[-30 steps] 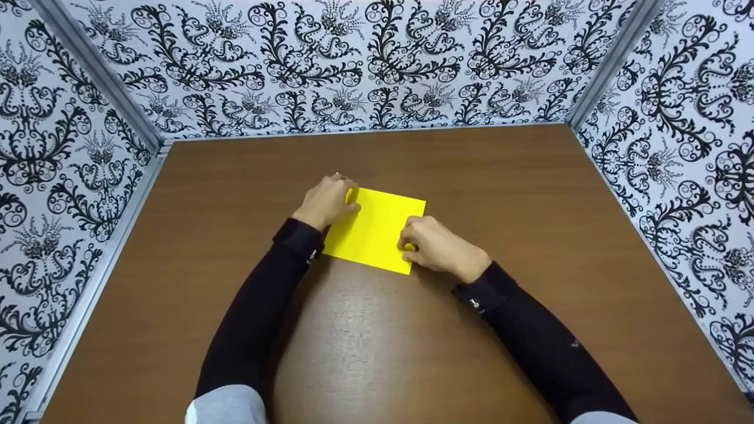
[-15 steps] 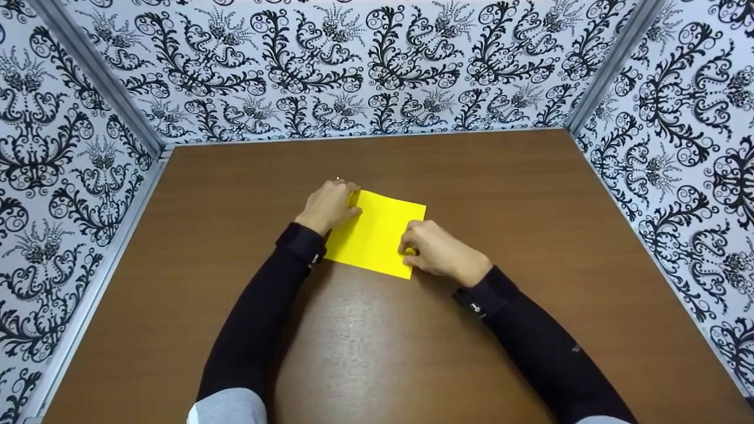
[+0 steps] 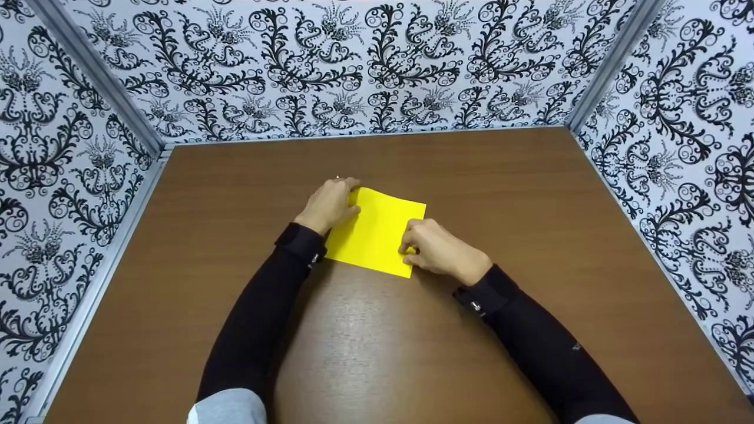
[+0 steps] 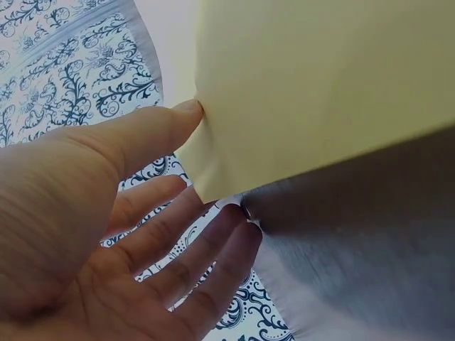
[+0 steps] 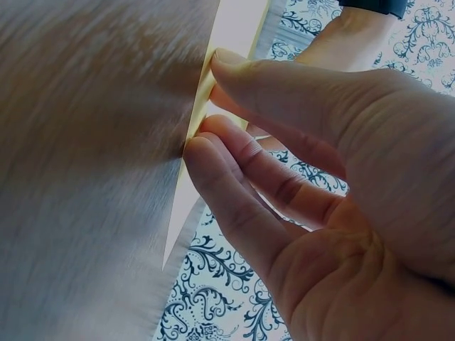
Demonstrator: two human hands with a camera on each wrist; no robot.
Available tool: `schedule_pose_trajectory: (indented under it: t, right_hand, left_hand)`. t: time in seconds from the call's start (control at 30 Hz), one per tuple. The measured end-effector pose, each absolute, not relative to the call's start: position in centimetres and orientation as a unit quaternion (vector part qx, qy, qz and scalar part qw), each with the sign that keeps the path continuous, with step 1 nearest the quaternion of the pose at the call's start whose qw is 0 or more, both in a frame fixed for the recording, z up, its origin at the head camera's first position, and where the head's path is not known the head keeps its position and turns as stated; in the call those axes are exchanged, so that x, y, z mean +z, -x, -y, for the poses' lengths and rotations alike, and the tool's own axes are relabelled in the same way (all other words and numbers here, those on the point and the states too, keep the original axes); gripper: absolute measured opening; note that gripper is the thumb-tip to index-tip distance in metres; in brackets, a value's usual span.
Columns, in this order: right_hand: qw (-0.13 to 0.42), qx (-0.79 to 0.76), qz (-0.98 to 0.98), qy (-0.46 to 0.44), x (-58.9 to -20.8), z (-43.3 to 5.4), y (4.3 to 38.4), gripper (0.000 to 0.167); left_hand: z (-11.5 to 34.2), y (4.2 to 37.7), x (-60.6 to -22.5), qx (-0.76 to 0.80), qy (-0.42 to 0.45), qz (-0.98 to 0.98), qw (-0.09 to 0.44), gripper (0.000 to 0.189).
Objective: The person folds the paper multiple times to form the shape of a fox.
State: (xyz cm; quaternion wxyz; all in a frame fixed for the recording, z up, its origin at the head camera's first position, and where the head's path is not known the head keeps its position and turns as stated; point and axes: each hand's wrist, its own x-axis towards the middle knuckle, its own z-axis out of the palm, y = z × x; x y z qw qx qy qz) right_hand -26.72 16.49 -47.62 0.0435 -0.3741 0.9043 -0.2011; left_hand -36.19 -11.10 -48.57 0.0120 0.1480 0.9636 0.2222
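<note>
The yellow square sheet of paper is at the middle of the brown wooden desk. The bare left hand has its grip on the left side of the sheet, with the thumb on the upper face. The bare right hand pinches the right edge. I cannot tell if the whole sheet touches the desk.

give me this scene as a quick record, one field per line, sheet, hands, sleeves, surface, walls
object: yellow sheet, over the table
left hand: holds the sheet's left side, thumb on top
right hand: pinches the sheet's right edge
sleeves: black sleeves, light grey fabric higher up
surface: brown table
walls: white walls, black scrollwork pattern
</note>
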Motion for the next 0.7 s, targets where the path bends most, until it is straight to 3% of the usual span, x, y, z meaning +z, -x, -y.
schedule_pose_trajectory:
  t: [0.37, 0.7]
  right_hand:
    - [0.045, -0.208, -0.903, 0.374, -47.77, -16.53, 26.9, 0.019]
    - [0.034, -0.242, -0.886, 0.394, -47.89, -16.97, 27.06, 0.015]
  left_hand:
    - [11.12, 36.41, -48.61, 0.262, -0.156, -0.952, 0.004, 0.058]
    - [11.66, 36.2, -48.6, 0.293, -0.185, -0.936, -0.059, 0.052]
